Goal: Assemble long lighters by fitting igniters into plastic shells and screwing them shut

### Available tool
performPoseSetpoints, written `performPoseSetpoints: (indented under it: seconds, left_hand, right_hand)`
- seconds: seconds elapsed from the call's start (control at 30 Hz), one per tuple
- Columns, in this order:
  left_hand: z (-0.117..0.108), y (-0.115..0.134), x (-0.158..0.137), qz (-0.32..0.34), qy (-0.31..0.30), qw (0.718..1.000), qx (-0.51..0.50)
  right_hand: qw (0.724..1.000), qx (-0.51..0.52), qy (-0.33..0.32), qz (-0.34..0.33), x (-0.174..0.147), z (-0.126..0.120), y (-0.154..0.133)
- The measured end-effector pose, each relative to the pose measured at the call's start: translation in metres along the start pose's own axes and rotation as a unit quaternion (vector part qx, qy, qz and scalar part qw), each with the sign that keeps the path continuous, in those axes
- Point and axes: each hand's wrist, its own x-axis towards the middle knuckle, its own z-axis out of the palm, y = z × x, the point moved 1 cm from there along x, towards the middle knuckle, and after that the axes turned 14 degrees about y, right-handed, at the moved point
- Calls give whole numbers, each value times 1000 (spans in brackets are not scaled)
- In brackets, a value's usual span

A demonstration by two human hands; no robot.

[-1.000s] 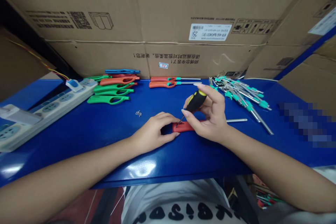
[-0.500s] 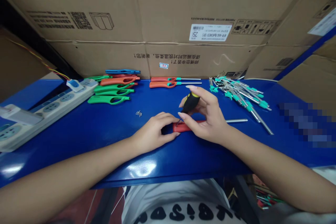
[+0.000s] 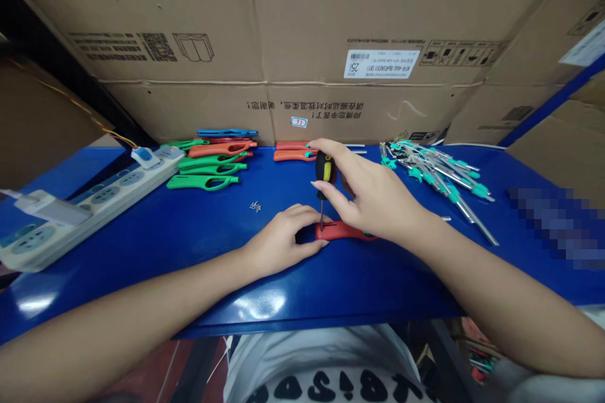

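- Right grip (image 3: 373, 189) grasps one screwdriver (image 3: 323, 170) — nearly upright, tip at the left end of one red lighter (image 3: 343, 230).
- Left grip (image 3: 286, 236) holds that end between thumb and finger, the lighter lying on the counter (image 3: 212, 214).
- Two orange-red lighters (image 3: 290, 155) lie behind; screws (image 3: 255, 206), too small to count, lie left.
- Right hand arches above the red lighter.
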Motion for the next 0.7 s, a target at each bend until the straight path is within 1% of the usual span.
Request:
performPoseSetpoints:
  seconds: [0.13,0.2,0.27,0.33,0.4,0.47,0.57,0.63,0.67,0.7]
  left_hand:
    - [1,0,0,-3,-3,1000,-8]
    - [1,0,0,-2,-3,1000,-10]
    - [1,-1,0,0,-2,1000,-13]
    - [1,-2,0,-3,1,1000,-16]
    - [1,-2,-1,-4,1,1000,-16]
    - [1,-2,-1,-1,-1,1000,-11]
    - [1,-2,-1,6,0,1000,-3]
    - [2,-2,-1,9,3,1000,1]
    - [2,-2,-1,11,3,1000,2]
    - [2,-3,-1,11,1,1000,2]
  right_hand:
    - [997,15,75,-26,-10,5,11]
    - [995,42,85,-17,-11,6,13]
    - [993,95,66,16,-11,7,12]
    - [986,157,26,49,-11,9,10]
    - [979,196,-4,53,-11,9,8]
    - [983,179,1,32,-12,8,6]
    - [994,76,62,-43,-13,5,6]
    - [992,17,93,-90,-14,4,5]
    - [991,9,95,-97,-14,4,5]
    - [992,18,91,-90,-14,3,5]
